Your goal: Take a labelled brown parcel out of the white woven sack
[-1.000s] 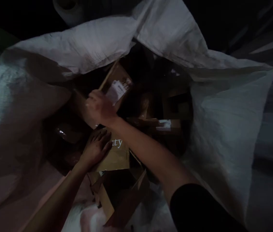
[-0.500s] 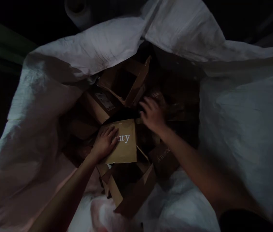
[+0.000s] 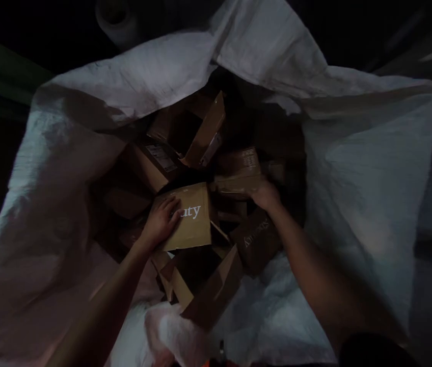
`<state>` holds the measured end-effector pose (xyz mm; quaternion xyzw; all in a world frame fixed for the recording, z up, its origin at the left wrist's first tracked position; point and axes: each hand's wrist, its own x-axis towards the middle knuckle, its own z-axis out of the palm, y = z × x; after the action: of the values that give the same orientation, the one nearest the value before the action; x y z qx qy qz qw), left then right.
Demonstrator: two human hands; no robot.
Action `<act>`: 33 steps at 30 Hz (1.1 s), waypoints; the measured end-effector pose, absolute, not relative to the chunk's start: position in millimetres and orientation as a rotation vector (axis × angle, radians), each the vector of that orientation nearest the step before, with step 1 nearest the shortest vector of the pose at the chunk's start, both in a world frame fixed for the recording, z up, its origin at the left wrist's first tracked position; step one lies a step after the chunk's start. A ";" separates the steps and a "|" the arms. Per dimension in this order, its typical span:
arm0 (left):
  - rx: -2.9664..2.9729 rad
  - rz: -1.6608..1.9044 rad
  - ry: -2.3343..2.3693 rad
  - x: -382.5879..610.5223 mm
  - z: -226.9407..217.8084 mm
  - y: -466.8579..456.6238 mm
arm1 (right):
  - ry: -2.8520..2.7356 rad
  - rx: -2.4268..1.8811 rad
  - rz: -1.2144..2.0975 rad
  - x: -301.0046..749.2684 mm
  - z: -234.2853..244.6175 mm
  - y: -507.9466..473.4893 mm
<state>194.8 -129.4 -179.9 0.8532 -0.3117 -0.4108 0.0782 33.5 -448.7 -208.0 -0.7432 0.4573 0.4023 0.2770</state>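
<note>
Here, one white sack (image 3: 361, 193), mouth gaping, cardboard contents, dim light.
Left to right, placed by the lettered carton (image 3: 196, 232): labelled carton (image 3: 149, 171), above left; left hand (image 3: 161, 219), on its left part, fingers slightly parted, laid on top, gripping nothing; open carton (image 3: 216, 295), just below; small carton (image 3: 235, 181), above right; dark carton (image 3: 258, 242), right; right hand (image 3: 265, 195), right, at the small carton's near corner, fingertips obscured, finger opening and grip impossible to tell.
</note>
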 end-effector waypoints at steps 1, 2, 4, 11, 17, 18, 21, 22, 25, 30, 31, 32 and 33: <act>2.591 -1.176 -0.912 198.5 -177.3 -128.9 | 1.236 -1.991 1.039 34.1 -200.9 -436.9; 2.642 -1.096 -0.887 202.7 -172.8 -129.8 | 1.241 -2.005 1.009 35.2 -192.3 -423.2; 2.740 -0.859 -0.829 211.2 -156.7 -137.2 | 1.218 -2.080 0.988 38.4 -172.2 -392.9; 2.355 -0.367 -1.119 193.6 -57.9 -213.8 | 0.776 -2.331 0.599 60.0 -119.5 -333.5; 1.860 -0.528 -1.337 121.5 -7.4 -236.4 | 0.298 -2.294 0.031 126.5 -92.4 -326.6; 1.775 -0.631 -1.316 107.5 -5.9 -234.3 | 0.169 -2.227 -0.012 135.8 -87.3 -327.7; 1.588 -0.941 -1.148 67.9 -19.2 -222.2 | -0.121 -1.847 -0.173 140.1 -84.0 -347.0; 1.593 -1.037 -1.095 56.8 -29.9 -216.6 | -0.083 -1.742 -0.215 131.9 -90.3 -360.3; 1.783 -1.248 -1.060 32.8 -74.2 -197.7 | 0.514 -1.786 -0.180 81.0 -136.9 -415.4; 2.020 -1.375 -1.257 17.6 -128.2 -170.7 | 1.398 -2.050 0.354 -39.6 -246.2 -485.9; 2.056 -1.382 -1.305 17.4 -129.9 -165.4 | 1.442 -1.985 0.490 -60.9 -260.2 -488.4; 2.096 -1.377 -1.358 18.6 -128.9 -159.8 | 1.467 -1.932 0.593 -79.5 -270.2 -487.5; 2.132 -1.366 -1.417 21.3 -125.8 -153.9 | 1.485 -1.896 0.670 -94.9 -276.4 -484.3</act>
<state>21.3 -153.9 -125.8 0.7293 -0.4850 -0.4675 0.1197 -94.9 -484.3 -276.4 -0.7199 0.5637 0.2542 0.3153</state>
